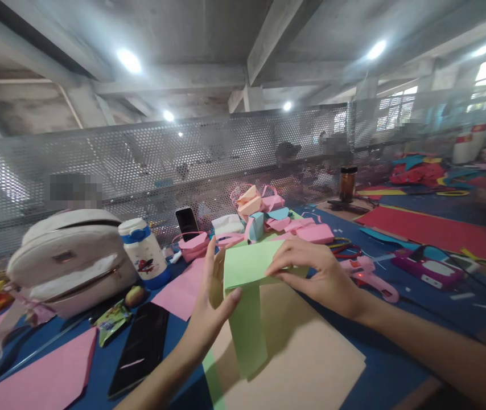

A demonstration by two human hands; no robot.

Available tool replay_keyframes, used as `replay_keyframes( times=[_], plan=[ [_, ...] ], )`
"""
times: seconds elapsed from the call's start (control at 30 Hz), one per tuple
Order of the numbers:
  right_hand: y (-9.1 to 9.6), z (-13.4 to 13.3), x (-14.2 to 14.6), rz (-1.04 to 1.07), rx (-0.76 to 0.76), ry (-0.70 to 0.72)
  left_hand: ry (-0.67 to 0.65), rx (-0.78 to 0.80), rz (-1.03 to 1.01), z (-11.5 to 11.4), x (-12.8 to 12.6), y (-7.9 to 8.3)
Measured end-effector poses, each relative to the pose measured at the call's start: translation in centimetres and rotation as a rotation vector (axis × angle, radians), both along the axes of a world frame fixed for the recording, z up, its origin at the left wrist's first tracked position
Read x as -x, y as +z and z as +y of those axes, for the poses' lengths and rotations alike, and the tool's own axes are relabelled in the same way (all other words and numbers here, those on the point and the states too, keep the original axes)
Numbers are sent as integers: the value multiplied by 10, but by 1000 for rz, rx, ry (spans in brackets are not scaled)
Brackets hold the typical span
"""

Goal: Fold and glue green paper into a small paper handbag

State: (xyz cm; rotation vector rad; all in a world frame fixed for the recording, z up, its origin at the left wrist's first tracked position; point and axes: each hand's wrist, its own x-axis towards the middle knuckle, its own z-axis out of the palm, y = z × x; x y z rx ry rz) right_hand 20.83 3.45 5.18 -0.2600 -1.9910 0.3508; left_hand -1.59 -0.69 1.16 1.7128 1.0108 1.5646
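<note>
Holding a green sheet [249, 267] up off the blue worktop [400, 353], we have it folded over at the top, one flap facing us and a longer strip hanging down in front of a tan sheet [307, 359] that lies flat beneath. Our left hand [211, 307] stands at the sheet's left edge, its grip half open: the fingers stretch upward behind the paper and the thumb lies across the front, so the edge is nipped lightly between them. Our right hand [326, 279] comes in from the other side, its grip closed down, fingertips on top of the fold and thumb under it, pinching the upper right part. The likeliest slip, as we judge it, is a crooked crease: the paper is thin and unsupported in mid-air, and if the light left-hand hold lets the edge slide while the right presses, the layers could shift out of line or the hanging strip could buckle. The surroundings are crowded too. A pink glue gun [369, 276] lies just beside the right wrist and a black phone [143, 347] near the left forearm, while pink sheets [178, 293], a white bag [70, 262] and a heap of small pink paper boxes [268, 219] sit farther back before a perforated metal screen [161, 165], so a careless elbow could knock something.
</note>
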Motion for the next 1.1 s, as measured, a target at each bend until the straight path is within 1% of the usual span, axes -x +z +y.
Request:
replay_keyframes(
  times=[0.33, 0.57, 0.8, 0.9, 1.1],
  plan=[
    [3, -3, 1, -24, -11, -25, 15, 5, -4, 0, -1, 1],
    [3, -2, 3, -12, -14, -20, -18, 26, -27, 0, 0, 2],
    [3, -2, 2, -8, 2, -15, 47, -60, 68, 2, 0, -1],
    [2, -2, 2, -17, -23, -34, 41, -40, 100, 2, -1, -1],
    [3, -5, 5, -3, -108, -94, 47, 12, 96, -3, -3, -1]
  ],
)
